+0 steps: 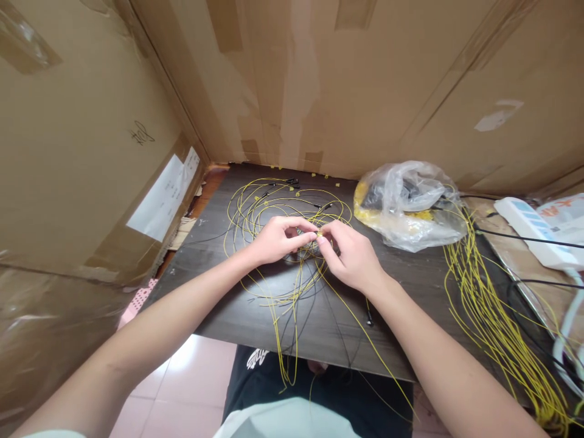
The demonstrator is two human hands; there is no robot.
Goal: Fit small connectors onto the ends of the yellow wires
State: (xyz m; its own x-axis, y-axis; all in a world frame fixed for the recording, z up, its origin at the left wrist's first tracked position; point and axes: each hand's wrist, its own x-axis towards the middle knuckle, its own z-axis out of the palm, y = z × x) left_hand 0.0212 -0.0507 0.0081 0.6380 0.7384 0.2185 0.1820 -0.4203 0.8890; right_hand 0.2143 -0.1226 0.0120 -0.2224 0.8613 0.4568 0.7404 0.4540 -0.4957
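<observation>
My left hand [277, 239] and my right hand [349, 252] meet fingertip to fingertip over the middle of the dark table [214, 304]. Between the right thumb and forefinger shows a small yellow piece [320, 233], like the yellow bits scattered on the table. The left thumb and forefinger are pinched right beside it; what they hold is hidden. Beneath both hands spreads a loose tangle of thin yellow cables [285, 298], mixed with thin dark ones. Several have black connectors [292, 181] at their ends. Another black connector [369, 317] hangs near the right forearm.
A clear plastic bag [406, 228] with yellow and black contents sits at the back right. From it a bundle of yellow cables [483, 310] runs down the right side. A white power strip [531, 234] lies beyond. Cardboard walls [292, 91] enclose the back and left.
</observation>
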